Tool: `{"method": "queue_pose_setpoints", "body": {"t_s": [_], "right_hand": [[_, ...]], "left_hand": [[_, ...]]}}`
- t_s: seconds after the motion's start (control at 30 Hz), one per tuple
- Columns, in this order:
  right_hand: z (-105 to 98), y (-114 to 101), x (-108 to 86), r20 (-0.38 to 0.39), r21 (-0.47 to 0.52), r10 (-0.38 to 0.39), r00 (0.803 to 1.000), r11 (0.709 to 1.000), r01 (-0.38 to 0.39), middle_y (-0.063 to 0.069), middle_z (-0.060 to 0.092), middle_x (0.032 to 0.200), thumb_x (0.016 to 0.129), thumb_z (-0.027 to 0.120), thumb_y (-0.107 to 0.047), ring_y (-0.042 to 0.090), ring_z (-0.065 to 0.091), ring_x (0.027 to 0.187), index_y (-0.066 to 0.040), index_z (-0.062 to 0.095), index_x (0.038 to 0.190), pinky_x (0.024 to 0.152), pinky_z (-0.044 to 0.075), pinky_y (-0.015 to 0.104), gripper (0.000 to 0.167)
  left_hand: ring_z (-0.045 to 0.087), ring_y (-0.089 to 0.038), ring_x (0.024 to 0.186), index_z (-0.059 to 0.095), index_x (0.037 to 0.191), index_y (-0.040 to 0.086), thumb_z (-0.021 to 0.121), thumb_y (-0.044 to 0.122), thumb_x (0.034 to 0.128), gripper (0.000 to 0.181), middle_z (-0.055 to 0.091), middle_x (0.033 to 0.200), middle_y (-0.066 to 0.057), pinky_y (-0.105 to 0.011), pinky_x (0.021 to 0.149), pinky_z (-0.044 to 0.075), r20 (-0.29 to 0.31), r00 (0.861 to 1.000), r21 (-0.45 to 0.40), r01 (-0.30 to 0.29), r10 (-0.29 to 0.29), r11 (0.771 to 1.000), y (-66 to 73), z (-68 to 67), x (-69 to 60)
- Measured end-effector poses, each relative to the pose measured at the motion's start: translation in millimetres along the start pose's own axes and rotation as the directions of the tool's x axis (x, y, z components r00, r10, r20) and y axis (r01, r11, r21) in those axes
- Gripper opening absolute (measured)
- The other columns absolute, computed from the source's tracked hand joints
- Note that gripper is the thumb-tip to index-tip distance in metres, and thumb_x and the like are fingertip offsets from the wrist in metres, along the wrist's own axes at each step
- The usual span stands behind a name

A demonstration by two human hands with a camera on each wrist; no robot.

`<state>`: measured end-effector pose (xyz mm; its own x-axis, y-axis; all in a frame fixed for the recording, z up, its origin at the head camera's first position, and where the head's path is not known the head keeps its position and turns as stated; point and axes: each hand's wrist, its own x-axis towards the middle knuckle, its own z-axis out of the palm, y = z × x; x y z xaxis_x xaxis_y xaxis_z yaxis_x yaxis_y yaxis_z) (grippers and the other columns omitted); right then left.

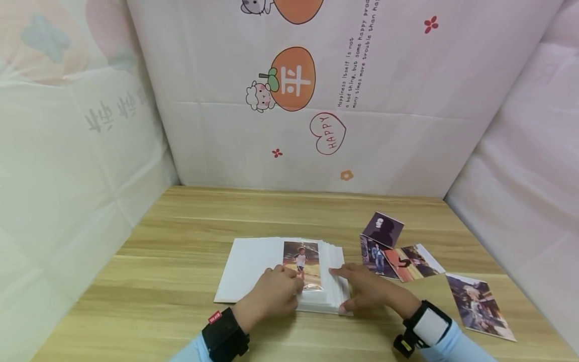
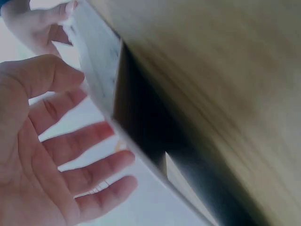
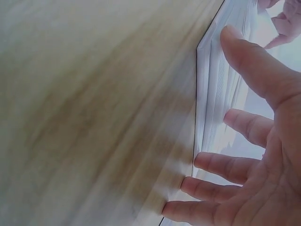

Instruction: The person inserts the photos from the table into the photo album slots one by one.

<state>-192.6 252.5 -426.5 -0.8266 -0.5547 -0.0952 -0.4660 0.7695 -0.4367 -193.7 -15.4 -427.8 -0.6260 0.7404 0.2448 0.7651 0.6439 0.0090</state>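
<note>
**Rectangular colour photo of a child in a white top lies between the bare left hand and the bare right hand, nearer the left**

At lower centre of the head view, the white, thick-paged photo album lies spread, its long axis running left to right. Its left part is a blank white page.

Next comes the left hand, overlapping the photo's lower left corner. Its fingers are bent slightly and spread in the left wrist view, grasping nothing; whether the fingertips press on the photo I cannot tell.

The photo lies on the album's right half, up and right of the left hand. Its long axis runs up and down the frame, across the album's, and shine along its bottom edge suggests clear film.

To its right, the right hand rests spread against the white stack of page edges, thumb at the lower right corner, gripping nothing.

Right of that hand, and nearer it than the left, are loose prints: a dark purple silhouette print, a street print with a figure in blue, an orange-toned print and, at lower right, a tilted print of a light-haired figure.

I judge the photo's closeness to the left hand to be the relation that matters most.
</note>
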Motion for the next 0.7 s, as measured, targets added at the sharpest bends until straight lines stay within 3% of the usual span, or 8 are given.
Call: {"method": "queue_pose_setpoints", "body": {"t_s": [0.17, 0.4, 0.7], "right_hand": [[-0.3, 1.3, 0.6, 0.001, -0.003, -0.019, 1.0, 1.0, 0.019, 0.032, 0.037, 0.133, 0.068, 0.076, -0.046, 0.05, 0.036, 0.119, -0.005, 0.042, 0.138, 0.091, 0.03, 0.064, 0.087], [0.3, 4.1, 1.1, -0.003, -0.018, -0.057, 0.998, 0.998, 0.057, 0.032, 0.04, 0.131, 0.069, 0.076, -0.048, 0.049, 0.039, 0.116, -0.003, 0.043, 0.136, 0.09, 0.033, 0.062, 0.087], [-0.1, 4.6, 0.9, -0.007, -0.01, -0.063, 0.998, 0.998, 0.063, 0.032, 0.039, 0.131, 0.07, 0.075, -0.047, 0.05, 0.038, 0.116, -0.002, 0.043, 0.136, 0.09, 0.032, 0.063, 0.086]], "left_hand": [[0.054, -0.02, 0.074, 0.061, 0.077, 0.018, 0.061, 0.014, 0.0711, 0.007, 0.058, 0.081, 0.0, -0.032, 0.053, 0.04, -0.038, 0.999, 0.098, 0.025, -0.021, 0.995, 11.1, 3.3, 3.8], [0.053, -0.019, 0.071, 0.063, 0.079, 0.016, 0.064, 0.013, 0.0727, 0.007, 0.057, 0.082, -0.003, -0.03, 0.05, 0.04, -0.008, 0.999, 0.101, 0.042, -0.042, 0.994, 16.9, 4.5, 11.0], [0.048, -0.015, 0.064, 0.064, 0.081, 0.014, 0.067, 0.009, 0.0714, 0.011, 0.047, 0.073, -0.001, -0.026, 0.044, 0.038, -0.012, 1.0, 0.083, 0.011, -0.01, 0.996, 20.0, 1.8, 13.5]]}}
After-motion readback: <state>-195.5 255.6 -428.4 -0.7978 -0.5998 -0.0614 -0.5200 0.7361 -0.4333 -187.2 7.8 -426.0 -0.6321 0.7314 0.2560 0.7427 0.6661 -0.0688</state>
